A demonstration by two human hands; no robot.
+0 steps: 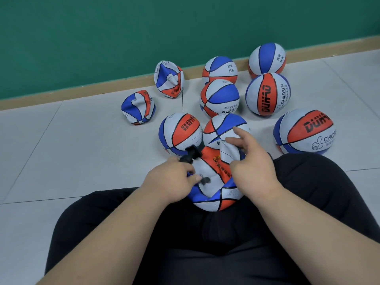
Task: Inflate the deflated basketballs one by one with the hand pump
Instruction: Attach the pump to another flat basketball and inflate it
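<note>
**Fingers (pixel 194 177) of the left hand (pixel 170 182) clench a slim black plastic hand pump (pixel 188 156) over a caved-in red, white and blue rubber basketball (pixel 213 200)**

Curled round the middle of the hand pump, the left fingers hold it slanted. Its handle end is farther from the body and its nozzle end (pixel 204 179) touches a white panel of the caved-in basketball. That ball lies in the lap of a person sitting cross-legged in black trousers (pixel 144 233), its top folded inward.

The right hand (pixel 255 167) is on the ball's far side. Its thumb and bent fingers close on a raised white fold (pixel 228 149) of the ball, while the index finger (pixel 239 131) is stretched out straight.

On the pale grey tiled floor (pixel 82 151) ahead, seven round balls of the same colours sit in a loose cluster. The two nearest round balls (pixel 180 133) (pixel 225 128) lie just beyond the lap, the left one right behind the pump's handle. Two more crumpled balls (pixel 169 79) (pixel 138 106) lie left of the cluster, one near the wooden skirting (pixel 102 93) under a dark green wall (pixel 102 38).
</note>
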